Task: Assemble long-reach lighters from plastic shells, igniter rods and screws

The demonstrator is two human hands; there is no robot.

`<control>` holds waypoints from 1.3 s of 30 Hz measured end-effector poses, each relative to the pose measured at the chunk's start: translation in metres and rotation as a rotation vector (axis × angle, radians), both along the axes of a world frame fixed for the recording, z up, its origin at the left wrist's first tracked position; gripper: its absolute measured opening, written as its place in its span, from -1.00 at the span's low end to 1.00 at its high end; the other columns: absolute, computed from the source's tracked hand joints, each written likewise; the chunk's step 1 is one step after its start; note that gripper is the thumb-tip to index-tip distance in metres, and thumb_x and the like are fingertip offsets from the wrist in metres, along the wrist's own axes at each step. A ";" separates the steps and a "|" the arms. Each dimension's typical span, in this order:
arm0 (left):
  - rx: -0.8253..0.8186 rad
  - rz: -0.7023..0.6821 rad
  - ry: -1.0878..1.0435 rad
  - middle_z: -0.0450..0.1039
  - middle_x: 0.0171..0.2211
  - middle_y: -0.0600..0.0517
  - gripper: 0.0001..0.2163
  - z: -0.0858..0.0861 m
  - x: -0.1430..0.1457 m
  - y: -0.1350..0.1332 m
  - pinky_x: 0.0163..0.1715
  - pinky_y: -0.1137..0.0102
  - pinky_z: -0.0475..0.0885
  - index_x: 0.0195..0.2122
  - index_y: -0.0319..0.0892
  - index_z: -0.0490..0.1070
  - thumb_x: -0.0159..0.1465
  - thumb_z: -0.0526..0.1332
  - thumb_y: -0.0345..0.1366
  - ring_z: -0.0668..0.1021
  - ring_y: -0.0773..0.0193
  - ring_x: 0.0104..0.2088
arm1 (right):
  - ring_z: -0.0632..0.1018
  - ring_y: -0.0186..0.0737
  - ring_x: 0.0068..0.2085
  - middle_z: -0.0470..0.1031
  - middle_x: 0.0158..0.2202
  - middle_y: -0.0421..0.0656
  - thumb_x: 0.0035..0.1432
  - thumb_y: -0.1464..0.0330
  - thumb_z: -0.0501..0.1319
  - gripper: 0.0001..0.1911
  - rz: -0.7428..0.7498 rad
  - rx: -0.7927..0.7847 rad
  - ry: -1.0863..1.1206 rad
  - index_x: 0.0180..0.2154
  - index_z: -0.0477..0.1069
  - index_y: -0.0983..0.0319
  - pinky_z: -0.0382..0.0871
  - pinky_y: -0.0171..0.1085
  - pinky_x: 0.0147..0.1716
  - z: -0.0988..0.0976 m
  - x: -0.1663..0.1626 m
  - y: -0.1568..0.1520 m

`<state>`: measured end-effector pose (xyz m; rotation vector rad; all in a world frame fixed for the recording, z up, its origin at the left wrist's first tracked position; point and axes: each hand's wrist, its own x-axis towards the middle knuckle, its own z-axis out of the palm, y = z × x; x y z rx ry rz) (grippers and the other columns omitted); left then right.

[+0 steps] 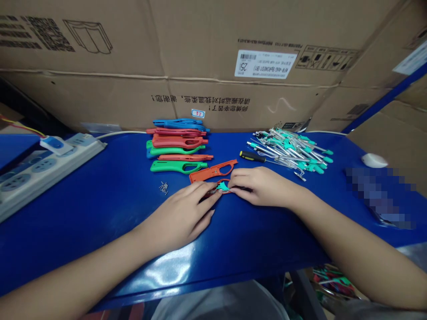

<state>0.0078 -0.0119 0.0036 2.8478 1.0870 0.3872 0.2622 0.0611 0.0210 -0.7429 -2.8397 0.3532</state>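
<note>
My left hand (185,213) lies on the blue table (100,195), fingertips pressed onto a red plastic handle shell (223,182) that rests there. My right hand (258,184) meets it from the right, fingers curled and pinching a small teal-tipped metal part (222,187) against that shell. A second orange-red shell (213,170) lies just behind the hands. Most of the held shell is hidden under the fingers.
A stack of blue, red and green handle shells (178,144) stands behind. A heap of teal-tipped metal parts (293,149) and a black screwdriver (252,156) lie at the right. Small screws (163,187), a power strip (36,166) and cardboard boxes (200,58) surround.
</note>
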 end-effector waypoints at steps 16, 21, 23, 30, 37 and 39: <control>-0.012 -0.015 -0.085 0.40 0.22 -0.18 -0.59 -0.002 -0.007 0.002 0.15 0.07 0.50 0.30 -0.14 0.34 0.44 0.09 -0.36 0.47 -0.02 0.21 | 0.58 -0.19 -0.15 0.57 -0.13 -0.06 0.35 0.45 0.16 -0.83 0.031 -0.108 0.051 -0.14 0.54 0.26 0.43 -0.25 -0.15 0.008 0.005 0.001; -0.042 -0.014 -0.115 0.37 0.21 -0.19 -0.58 -0.003 -0.006 0.002 0.17 0.07 0.47 0.31 -0.14 0.32 0.43 0.10 -0.38 0.46 0.01 0.20 | 0.57 -0.18 -0.17 0.57 -0.17 -0.07 0.35 0.45 0.17 -0.85 -0.014 -0.146 0.069 -0.19 0.53 0.26 0.42 -0.25 -0.17 0.005 0.002 0.003; -0.059 -0.002 -0.128 0.36 0.22 -0.17 -0.57 -0.004 -0.006 0.002 0.18 0.07 0.46 0.32 -0.12 0.30 0.42 0.10 -0.39 0.45 0.02 0.21 | 0.57 -0.19 -0.18 0.58 -0.17 -0.07 0.35 0.46 0.18 -0.86 -0.018 -0.165 0.077 -0.20 0.53 0.25 0.42 -0.25 -0.17 0.005 0.001 0.004; -0.080 0.003 -0.144 0.37 0.21 -0.17 -0.56 -0.002 -0.005 0.003 0.19 0.06 0.45 0.31 -0.10 0.32 0.41 0.11 -0.40 0.45 0.01 0.20 | 0.57 -0.19 -0.13 0.58 -0.14 -0.07 0.35 0.50 0.16 -0.82 0.023 -0.216 0.092 -0.16 0.55 0.25 0.42 -0.24 -0.10 0.009 0.004 0.005; -0.072 0.019 -0.114 0.33 0.22 -0.21 -0.57 -0.002 -0.003 0.002 0.19 0.04 0.44 0.31 -0.13 0.32 0.41 0.10 -0.40 0.43 -0.02 0.21 | 0.58 -0.21 -0.17 0.59 -0.20 -0.09 0.32 0.52 0.19 -0.83 0.009 -0.224 0.123 -0.21 0.57 0.26 0.43 -0.25 -0.12 0.006 0.002 0.006; -0.082 0.025 -0.115 0.32 0.22 -0.21 -0.56 -0.002 -0.002 0.002 0.19 0.03 0.44 0.31 -0.13 0.32 0.41 0.10 -0.40 0.43 -0.02 0.22 | 0.59 -0.21 -0.16 0.60 -0.19 -0.09 0.32 0.51 0.20 -0.83 0.014 -0.244 0.136 -0.20 0.57 0.25 0.44 -0.25 -0.11 0.007 0.002 0.006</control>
